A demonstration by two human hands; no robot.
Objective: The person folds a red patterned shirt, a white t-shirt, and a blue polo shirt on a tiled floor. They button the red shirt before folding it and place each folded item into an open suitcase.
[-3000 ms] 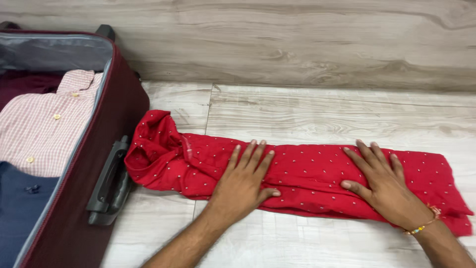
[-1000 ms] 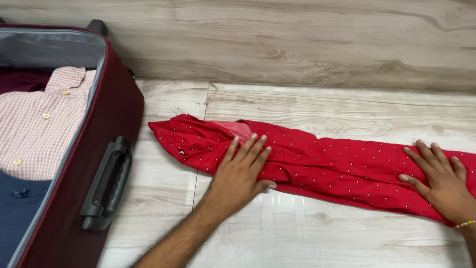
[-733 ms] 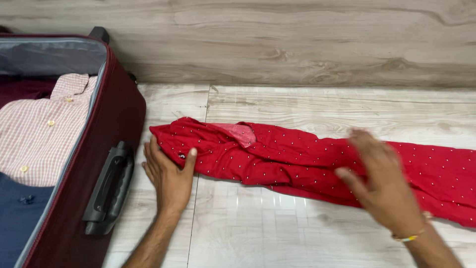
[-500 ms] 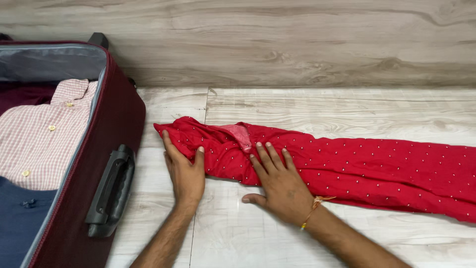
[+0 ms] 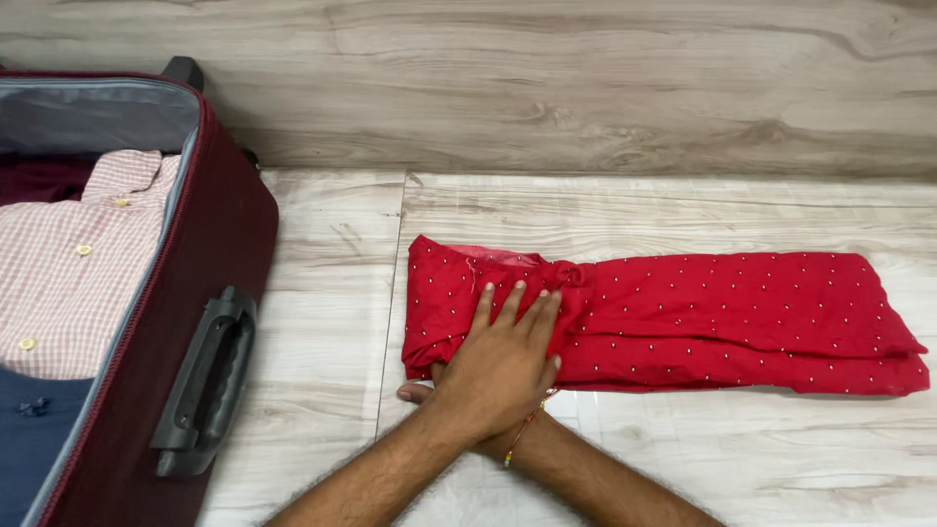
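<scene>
A red garment with small white dots (image 5: pixel 722 317) lies folded into a long strip on the pale wood-look floor. Its left end is doubled over onto itself. My left hand (image 5: pixel 503 356) rests flat on that doubled end, fingers spread and pointing away from me. My right arm crosses under the left one. My right hand (image 5: pixel 420 392) is almost wholly hidden beneath the left hand at the near edge of the cloth; only a thumb tip and the wrist with a thread bracelet show.
An open maroon suitcase (image 5: pixel 210 244) stands at the left, its dark handle (image 5: pixel 205 381) facing the garment. Inside lie a pink checked shirt (image 5: pixel 68 263) and a navy garment (image 5: pixel 24 439). A wood-grain wall (image 5: pixel 586 78) bounds the far side.
The garment's collar end was folded over to the right, so the strip is shorter and farther from the suitcase. My left hand moved onto the fold; my right hand slid under it.
</scene>
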